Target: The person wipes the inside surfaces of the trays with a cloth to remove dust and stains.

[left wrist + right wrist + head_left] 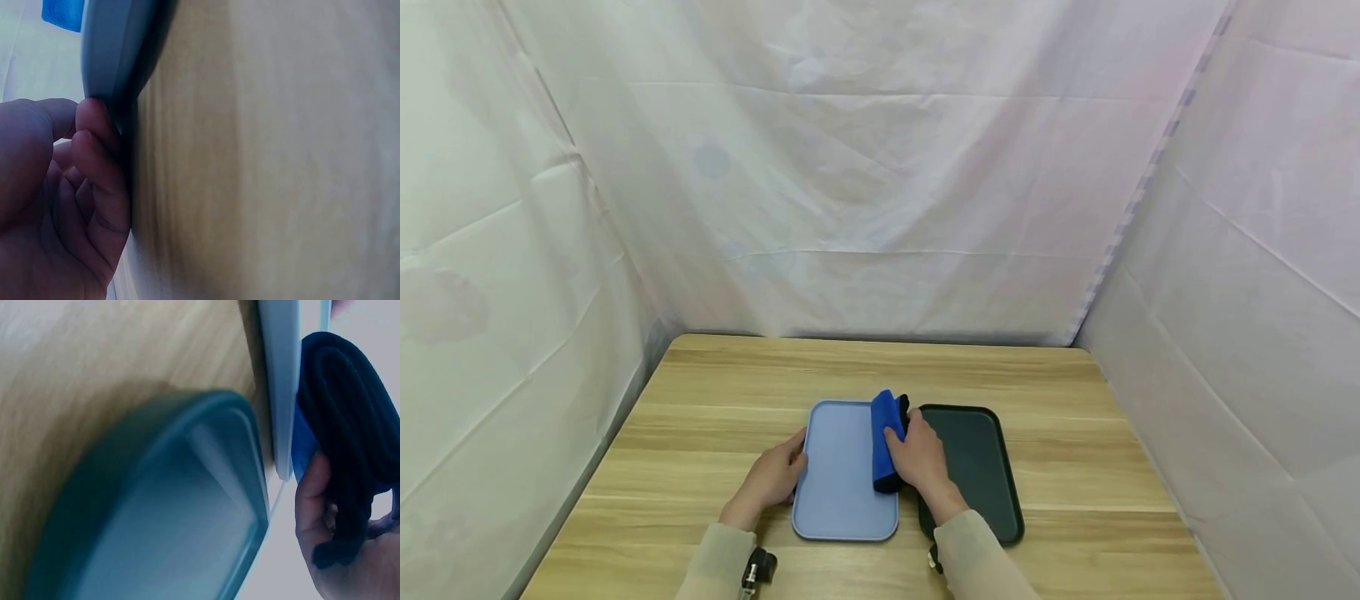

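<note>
A light blue tray lies on the wooden table, its left edge held by the left hand. In the left wrist view that hand has its thumb and curled fingers at the tray's rim. The right hand grips a folded blue and black cloth over the right side of the blue tray. In the right wrist view, the fingers curl round the rolled cloth, beside the blue tray's edge.
A dark green tray lies just right of the blue one, partly under the right forearm. The wooden table has pale fabric hangings behind it and on both sides.
</note>
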A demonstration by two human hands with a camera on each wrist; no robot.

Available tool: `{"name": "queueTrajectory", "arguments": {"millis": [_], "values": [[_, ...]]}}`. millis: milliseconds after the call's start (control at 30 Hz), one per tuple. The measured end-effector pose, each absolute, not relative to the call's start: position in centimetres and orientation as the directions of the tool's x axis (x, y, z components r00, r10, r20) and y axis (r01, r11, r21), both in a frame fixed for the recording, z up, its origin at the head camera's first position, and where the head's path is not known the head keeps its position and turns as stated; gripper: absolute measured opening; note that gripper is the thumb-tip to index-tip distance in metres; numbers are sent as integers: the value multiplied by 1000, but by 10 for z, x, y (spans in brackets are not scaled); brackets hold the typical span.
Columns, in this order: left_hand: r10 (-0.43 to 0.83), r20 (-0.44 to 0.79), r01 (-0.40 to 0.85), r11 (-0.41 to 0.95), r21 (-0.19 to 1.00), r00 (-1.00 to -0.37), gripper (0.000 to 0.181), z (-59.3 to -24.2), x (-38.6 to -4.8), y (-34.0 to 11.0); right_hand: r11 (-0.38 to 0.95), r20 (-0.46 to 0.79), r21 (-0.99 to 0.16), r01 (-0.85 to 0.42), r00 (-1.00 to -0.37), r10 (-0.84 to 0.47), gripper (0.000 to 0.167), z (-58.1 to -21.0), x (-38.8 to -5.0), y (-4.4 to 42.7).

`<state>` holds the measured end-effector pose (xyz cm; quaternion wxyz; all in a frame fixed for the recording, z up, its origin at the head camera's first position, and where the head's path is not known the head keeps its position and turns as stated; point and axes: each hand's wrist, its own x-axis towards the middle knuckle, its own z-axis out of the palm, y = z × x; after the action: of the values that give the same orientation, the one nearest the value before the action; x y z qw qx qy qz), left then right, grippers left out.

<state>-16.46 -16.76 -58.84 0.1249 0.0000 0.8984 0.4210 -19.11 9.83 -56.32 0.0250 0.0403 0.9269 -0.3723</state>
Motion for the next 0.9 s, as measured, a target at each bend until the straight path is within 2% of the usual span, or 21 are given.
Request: {"name": "queueTrajectory", "arguments": {"millis": [433,900], "values": [[85,-245,-130,659,741,-966,55,-589,-164,-164,776,-71,-619,119,-993,96,63,-570,-192,87],[86,-246,-129,662,739,-965,55,-590,-165,-165,819,-10,-569,78,-996,88,46,-572,-193,75]]}}
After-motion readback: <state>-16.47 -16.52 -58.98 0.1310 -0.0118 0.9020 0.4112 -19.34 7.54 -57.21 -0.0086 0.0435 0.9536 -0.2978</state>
